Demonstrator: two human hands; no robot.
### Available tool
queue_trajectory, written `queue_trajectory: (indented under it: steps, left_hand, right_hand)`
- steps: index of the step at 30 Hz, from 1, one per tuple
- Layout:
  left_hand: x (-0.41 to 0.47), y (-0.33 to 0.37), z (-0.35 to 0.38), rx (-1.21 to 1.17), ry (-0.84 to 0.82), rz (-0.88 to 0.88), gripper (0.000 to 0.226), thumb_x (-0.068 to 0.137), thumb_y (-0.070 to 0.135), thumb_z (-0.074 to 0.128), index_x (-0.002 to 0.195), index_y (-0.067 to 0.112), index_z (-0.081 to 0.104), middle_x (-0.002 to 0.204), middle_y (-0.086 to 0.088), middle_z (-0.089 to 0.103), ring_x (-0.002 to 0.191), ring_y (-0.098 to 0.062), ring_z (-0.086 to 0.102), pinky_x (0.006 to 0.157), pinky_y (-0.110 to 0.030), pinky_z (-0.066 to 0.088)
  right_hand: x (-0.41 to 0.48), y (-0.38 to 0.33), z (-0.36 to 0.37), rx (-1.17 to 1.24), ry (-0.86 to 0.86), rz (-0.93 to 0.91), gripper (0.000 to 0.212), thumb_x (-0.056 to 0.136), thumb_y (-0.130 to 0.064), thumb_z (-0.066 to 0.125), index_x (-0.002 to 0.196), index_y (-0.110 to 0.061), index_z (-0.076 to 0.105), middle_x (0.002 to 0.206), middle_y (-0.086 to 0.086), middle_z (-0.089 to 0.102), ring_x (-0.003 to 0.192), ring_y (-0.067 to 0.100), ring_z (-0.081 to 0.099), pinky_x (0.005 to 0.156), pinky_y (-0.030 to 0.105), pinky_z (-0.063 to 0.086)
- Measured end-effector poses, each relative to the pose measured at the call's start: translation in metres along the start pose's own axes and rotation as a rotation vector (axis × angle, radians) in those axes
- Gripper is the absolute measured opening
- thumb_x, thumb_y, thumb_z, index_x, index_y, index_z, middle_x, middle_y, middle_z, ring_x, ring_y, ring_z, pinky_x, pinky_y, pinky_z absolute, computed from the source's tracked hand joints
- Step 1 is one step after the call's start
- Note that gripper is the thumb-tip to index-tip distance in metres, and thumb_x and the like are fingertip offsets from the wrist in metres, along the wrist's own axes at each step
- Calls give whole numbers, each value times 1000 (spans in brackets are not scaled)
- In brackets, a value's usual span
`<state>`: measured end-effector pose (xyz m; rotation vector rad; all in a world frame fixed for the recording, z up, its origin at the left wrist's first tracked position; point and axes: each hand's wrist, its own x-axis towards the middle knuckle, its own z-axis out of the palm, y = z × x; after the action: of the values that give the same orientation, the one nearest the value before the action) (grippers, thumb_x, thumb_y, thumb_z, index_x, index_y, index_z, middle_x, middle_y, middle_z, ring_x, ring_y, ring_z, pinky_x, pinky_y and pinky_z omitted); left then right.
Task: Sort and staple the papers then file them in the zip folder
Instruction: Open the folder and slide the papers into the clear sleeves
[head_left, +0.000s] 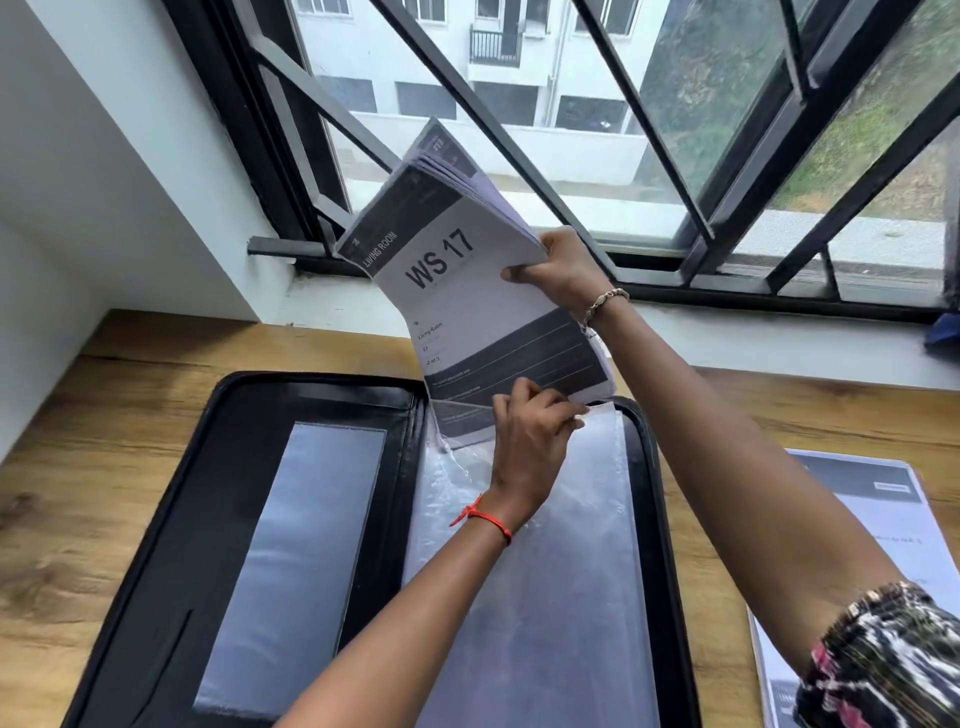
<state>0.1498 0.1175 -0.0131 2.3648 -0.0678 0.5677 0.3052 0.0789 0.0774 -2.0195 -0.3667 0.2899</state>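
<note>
A thick stack of papers (467, 291), its top sheet printed "WS 17" and "Living Room", stands nearly upright over the open black zip folder (234, 519). My right hand (563, 270) grips the stack's right edge near the top. Its bottom end sits in the mouth of a clear plastic sleeve (545, 571) on the folder's right half. My left hand (530, 431) pinches the sleeve's top edge, holding the mouth apart beside the papers' lower corner. The folder lies flat on the wooden table (78, 493).
A second pile of printed papers (872, 519) lies on the table to the right of the folder. A window with black bars (519, 156) and a white sill run behind the table. A white wall stands at the left.
</note>
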Motion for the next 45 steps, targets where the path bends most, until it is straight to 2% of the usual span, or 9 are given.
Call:
queue_trajectory:
  steps: [1, 4, 6, 9, 13, 26, 34, 39, 45]
  left_hand:
    - [1, 1, -1, 14, 13, 6, 12, 67, 15, 75, 78, 17, 74, 73, 4, 69, 79, -11, 37, 71, -30, 24]
    - [4, 2, -3, 22, 47, 14, 7, 66, 13, 75, 69, 17, 70, 68, 6, 68, 79, -10, 39, 71, -23, 16]
    - [5, 2, -4, 17, 54, 18, 10, 66, 10, 75, 64, 17, 68, 66, 5, 65, 79, -11, 39, 70, -22, 15]
    - [7, 3, -4, 10, 49, 15, 12, 65, 7, 77, 64, 15, 68, 66, 4, 63, 80, -12, 39, 70, -22, 14]
    - [8, 3, -1, -19, 26, 23, 12, 64, 6, 77, 64, 14, 68, 66, 4, 62, 81, -12, 39, 70, -21, 14]
    - [9, 6, 7, -44, 8, 20, 3, 74, 16, 66, 74, 19, 68, 80, 10, 68, 89, -12, 41, 70, -23, 13]
    - [13, 7, 6, -22, 8, -31, 8, 75, 12, 67, 79, 17, 64, 83, 6, 66, 87, -14, 41, 69, -25, 13]
    - [10, 9, 6, -29, -24, -35, 9, 78, 10, 61, 81, 18, 64, 85, 5, 66, 88, -18, 47, 70, -26, 15]
    - [14, 13, 4, -60, -57, -4, 7, 78, 9, 63, 79, 16, 66, 82, 3, 67, 85, -21, 52, 72, -30, 23]
  right_hand:
    - [0, 1, 1, 12, 10, 1, 9, 74, 1, 70, 70, 0, 62, 64, -1, 51, 59, 9, 49, 54, 17, 39]
    - [-1, 6, 6, 49, 48, -1, 19, 73, 1, 70, 79, 17, 61, 72, 8, 53, 62, 16, 48, 55, 22, 36]
    - [-3, 9, 8, 55, 70, 17, 14, 73, 0, 71, 65, 4, 60, 68, 6, 51, 59, 14, 45, 54, 21, 34]
    - [-3, 13, 8, 67, 102, 31, 30, 73, -1, 72, 54, -13, 51, 59, -3, 47, 51, 3, 43, 48, 13, 32]
    - [-5, 18, 8, 94, 132, 20, 24, 72, 0, 72, 60, -7, 53, 59, -3, 43, 54, 9, 37, 47, 14, 28]
    - [-9, 24, 14, 188, 178, 44, 12, 74, 3, 70, 78, 11, 62, 65, 1, 47, 59, 10, 42, 46, 10, 34]
    - [-22, 40, 4, 252, 186, 153, 24, 75, 0, 71, 65, -15, 54, 68, -2, 51, 64, 10, 48, 56, 17, 39]
    - [-33, 46, -6, 309, 135, 208, 22, 76, 3, 69, 69, -13, 55, 71, 1, 54, 65, 11, 52, 58, 21, 44]
    - [-41, 55, -15, 362, 175, 226, 22, 76, 6, 67, 73, -13, 56, 76, 0, 57, 66, 10, 55, 50, 11, 48]
